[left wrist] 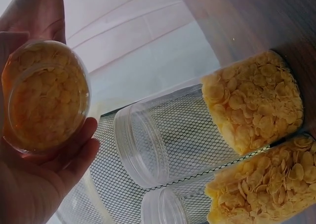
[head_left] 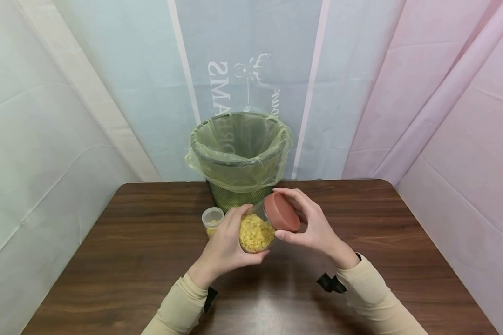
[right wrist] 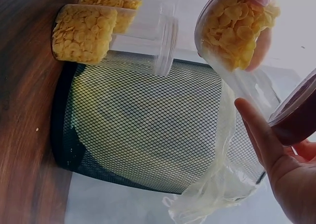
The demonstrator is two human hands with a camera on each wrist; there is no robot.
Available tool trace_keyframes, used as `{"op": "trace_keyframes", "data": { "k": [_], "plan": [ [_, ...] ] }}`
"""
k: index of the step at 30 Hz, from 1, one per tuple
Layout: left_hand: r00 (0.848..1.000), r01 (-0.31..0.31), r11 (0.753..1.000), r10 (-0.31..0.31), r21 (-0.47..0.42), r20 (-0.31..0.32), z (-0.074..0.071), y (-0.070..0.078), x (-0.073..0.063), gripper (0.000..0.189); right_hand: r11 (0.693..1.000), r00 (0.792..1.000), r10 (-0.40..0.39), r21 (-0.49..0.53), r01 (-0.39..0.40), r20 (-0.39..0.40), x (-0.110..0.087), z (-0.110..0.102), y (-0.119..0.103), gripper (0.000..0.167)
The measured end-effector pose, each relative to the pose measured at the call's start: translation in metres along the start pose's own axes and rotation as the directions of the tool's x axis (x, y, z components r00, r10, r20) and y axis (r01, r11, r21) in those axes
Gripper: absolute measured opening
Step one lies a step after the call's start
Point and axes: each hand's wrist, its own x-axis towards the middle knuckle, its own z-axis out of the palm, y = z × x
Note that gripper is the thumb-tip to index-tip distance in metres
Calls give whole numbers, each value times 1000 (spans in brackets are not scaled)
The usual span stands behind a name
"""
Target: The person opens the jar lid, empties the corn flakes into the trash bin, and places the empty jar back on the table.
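Note:
My left hand (head_left: pixel 222 249) grips a clear jar (head_left: pixel 255 235) of yellow flakes that look like cornflakes. The jar is tilted, its mouth up to the right, and the flakes lie toward its base (left wrist: pixel 47 98). My right hand (head_left: pixel 316 230) holds a reddish-brown lid (head_left: pixel 282 212) at that mouth, thumb on the near side and fingers over the far side. Below, a larger lidless jar (left wrist: pixel 140 145) and a smaller lidless one (left wrist: pixel 165 206), both partly filled with flakes, stand upright side by side on the table. My left hand partly hides them in the head view.
Behind the jars stands a black mesh waste bin (right wrist: pixel 143 120), lined with a thin yellowish plastic bag (head_left: pixel 251 174) folded over its rim. The brown wooden table (head_left: pixel 151 260) meets pale fabric curtains (head_left: pixel 352 93) at its back and sides.

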Motion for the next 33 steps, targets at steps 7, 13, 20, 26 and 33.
{"op": "trace_keyframes", "data": {
  "k": [7,13,20,26,33],
  "plan": [
    [998,-27,998,30,51,-56,1,1,-1,94,988,994,108,-107,-111,-35,6,0,-15,47],
    [993,-70,989,81,127,-87,1,2,-1,93,923,962,256,-271,-272,-93,10,2,-32,36],
    [980,-126,962,158,241,-118,3,2,-1,94,850,954,255,-435,-298,-156,8,14,-41,42],
    [979,-133,963,165,233,-121,2,4,0,94,818,960,43,-542,-193,-278,3,25,-38,37],
    [979,-147,975,167,168,-113,0,8,1,91,793,942,-131,-603,-87,-308,1,24,-34,34]
  ]
}}
